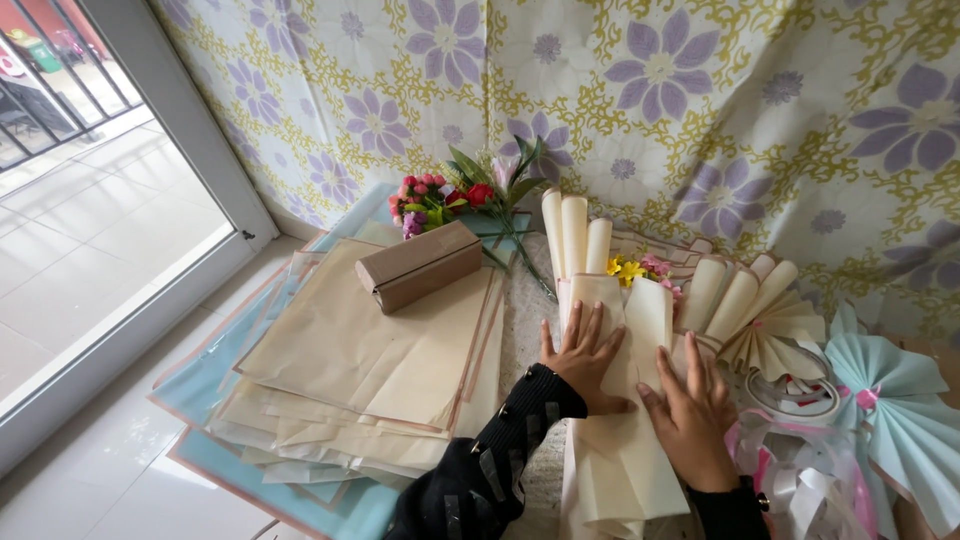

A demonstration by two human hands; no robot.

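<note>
Flowered cloth backs a low surface heaped with wrapping sheets. At lower centre the left hand (582,352) and right hand (693,418) press flat, fingers spread, gripping nothing, on folded cream paper (622,440) whose long axis runs toward the viewer. Left hand sits higher; a brown box (420,264) lies upper left.

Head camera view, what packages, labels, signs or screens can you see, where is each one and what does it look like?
Brown box: a long, closed, plain cardboard-coloured block lying on the stack of beige paper sheets, left of both hands.
No label, sign or screen can be made out.
</note>
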